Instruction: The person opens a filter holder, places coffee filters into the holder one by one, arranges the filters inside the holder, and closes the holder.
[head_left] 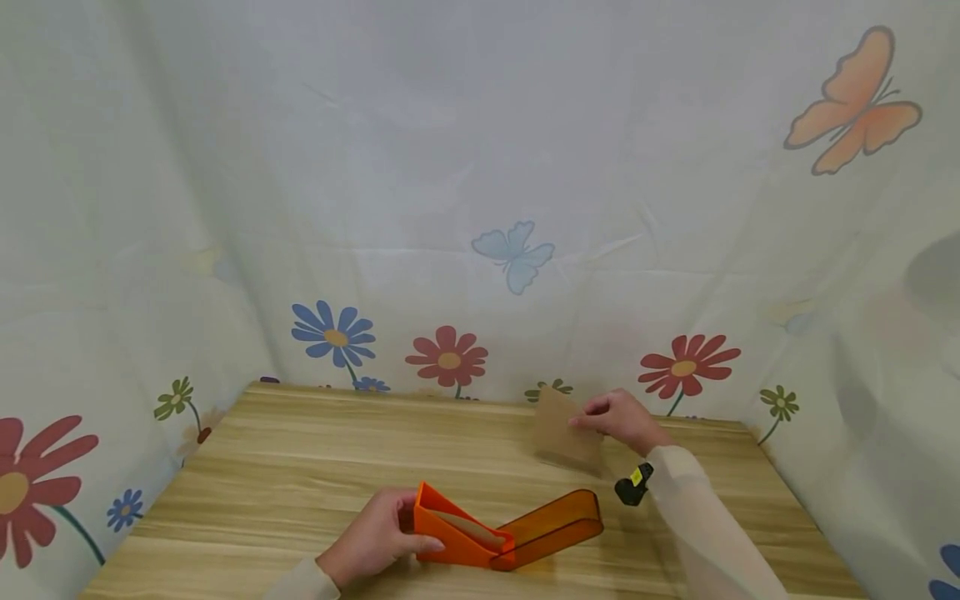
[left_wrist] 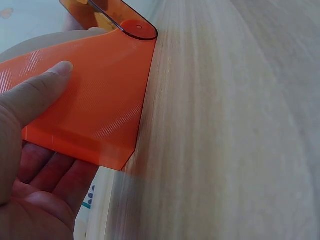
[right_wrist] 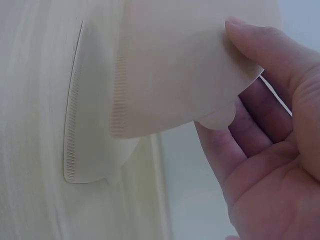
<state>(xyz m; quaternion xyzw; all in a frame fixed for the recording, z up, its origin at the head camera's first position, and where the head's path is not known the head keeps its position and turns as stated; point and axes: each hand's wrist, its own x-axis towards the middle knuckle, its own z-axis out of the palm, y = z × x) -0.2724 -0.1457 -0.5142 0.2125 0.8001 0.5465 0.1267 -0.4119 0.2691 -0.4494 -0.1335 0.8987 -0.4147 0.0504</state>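
Note:
On the near side of the table, an orange coffee filter holder (head_left: 457, 546) stands with its amber see-through lid (head_left: 551, 529) swung out to the right. Brown filter paper (head_left: 468, 527) shows inside its opening. My left hand (head_left: 378, 533) grips the holder by its left end, thumb (left_wrist: 47, 90) on one face and fingers beneath. Farther back, my right hand (head_left: 618, 418) pinches a brown coffee filter paper (right_wrist: 170, 70) by its edge, raised and tilted. Beside it in the right wrist view, a second filter paper (right_wrist: 92, 135) lies flat on the wood.
The wooden table (head_left: 315, 450) ends at a hanging white curtain (head_left: 420, 167) printed with flowers and butterflies. A small black device with a yellow label (head_left: 634, 484) sits at my right wrist, above the table.

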